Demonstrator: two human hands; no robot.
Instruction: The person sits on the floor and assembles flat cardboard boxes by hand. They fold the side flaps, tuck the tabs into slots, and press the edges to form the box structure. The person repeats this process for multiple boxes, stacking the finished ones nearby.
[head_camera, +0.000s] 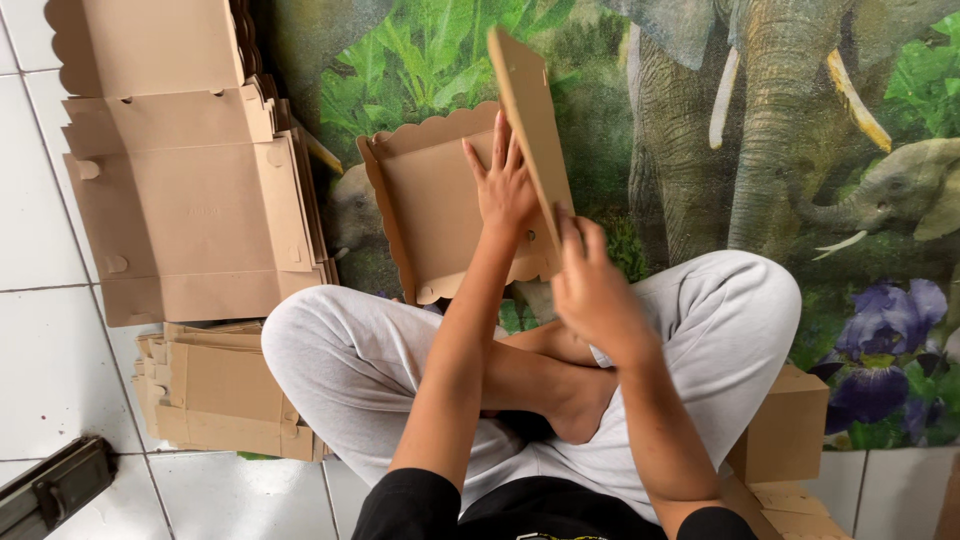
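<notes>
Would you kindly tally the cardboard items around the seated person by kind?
Partly folded brown cardboard box with scalloped edges, held by the left hand and right hand: 1
Stacks of flat brown cardboard box blanks: 2
Closed brown cardboard box: 1
Total: 4

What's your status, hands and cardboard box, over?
Left hand flat inside the half-folded cardboard box. Right hand gripping its raised flap. Flat box stack to the left, nothing blocking.
</notes>
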